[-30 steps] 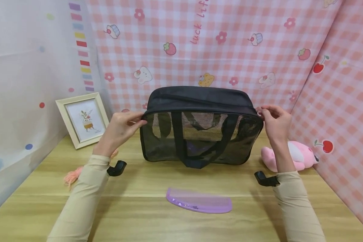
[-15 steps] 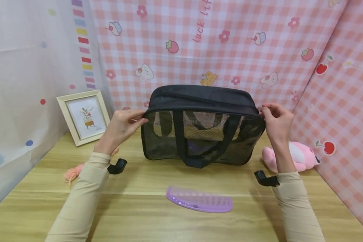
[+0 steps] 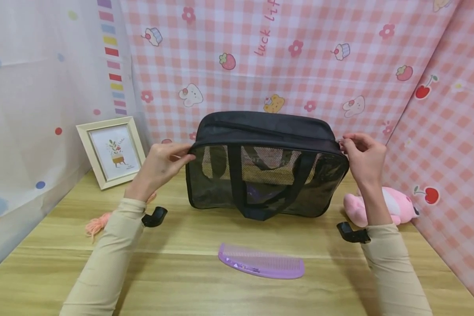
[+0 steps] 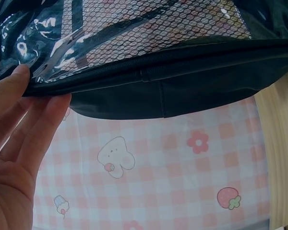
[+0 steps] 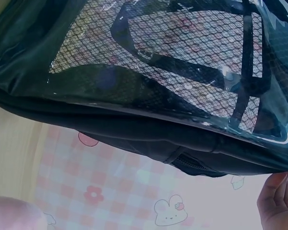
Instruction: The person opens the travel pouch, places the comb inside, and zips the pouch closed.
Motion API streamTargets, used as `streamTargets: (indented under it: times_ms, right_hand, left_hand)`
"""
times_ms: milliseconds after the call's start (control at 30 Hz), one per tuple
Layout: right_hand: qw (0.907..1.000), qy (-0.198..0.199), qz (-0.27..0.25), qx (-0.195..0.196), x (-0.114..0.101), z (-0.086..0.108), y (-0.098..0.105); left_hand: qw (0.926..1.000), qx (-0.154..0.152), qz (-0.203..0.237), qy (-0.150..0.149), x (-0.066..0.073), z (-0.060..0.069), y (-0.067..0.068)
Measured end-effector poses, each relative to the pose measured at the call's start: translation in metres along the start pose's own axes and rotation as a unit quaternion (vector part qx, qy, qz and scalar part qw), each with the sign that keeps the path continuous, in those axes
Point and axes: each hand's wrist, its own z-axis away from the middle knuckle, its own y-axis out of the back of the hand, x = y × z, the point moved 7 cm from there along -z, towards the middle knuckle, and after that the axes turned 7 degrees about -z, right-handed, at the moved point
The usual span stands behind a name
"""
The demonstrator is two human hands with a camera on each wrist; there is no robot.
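Note:
A black bag [image 3: 268,175] with clear panels, mesh and dark strap handles stands upright on the table. At its upper left corner my left hand [image 3: 158,169] pinches the piped edge between thumb and fingers; in the left wrist view the left thumb lies on the clear panel [image 4: 43,43]. My right hand [image 3: 363,160] pinches the zipper pull at the upper right end, mostly hidden by the fingertips. Along the black top a slanting zipper line shows. Through the front panel something purple is dimly visible. A purple comb [image 3: 260,263] lies before the bag.
To the left stands a cream picture frame [image 3: 96,160]. A peach tassel [image 3: 97,224] lies partly behind the left forearm. Behind the right wrist rests a pink and white plush toy [image 3: 399,204]. Checked cloth [image 3: 237,26] covers the back wall, close behind the bag.
The head view has shifted slightly, so the scene sits a little further right. Both hands keep their places on the bag, and the comb stays put.

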Motion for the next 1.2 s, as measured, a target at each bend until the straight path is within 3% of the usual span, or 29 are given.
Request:
streamTargets:
  times_ms: [167, 367, 800, 1000, 1200]
  right_hand:
    - [0.9998, -0.013, 0.007, -0.011, -0.003, -0.003, -0.004]
    - [0.9978, -0.019, 0.055, -0.03, -0.009, -0.004, -0.007]
    - [0.9933, 0.015, 0.091, -0.069, -0.02, -0.009, -0.013]
    - [0.9838, 0.068, 0.135, -0.096, -0.033, -0.017, -0.017]
    - [0.9751, 0.066, 0.164, -0.134, -0.038, -0.022, -0.022]
  left_hand:
    - [1.0, -0.004, -0.008, 0.003, 0.0, -0.001, 0.001]
    - [0.9999, -0.006, -0.008, 0.002, 0.0, 0.0, -0.001]
    - [1.0, 0.003, -0.008, 0.004, -0.001, 0.0, -0.001]
    - [0.9999, 0.002, -0.012, -0.005, 0.0, 0.0, -0.002]
    - [0.9998, 0.002, -0.019, -0.007, 0.0, 0.0, -0.001]
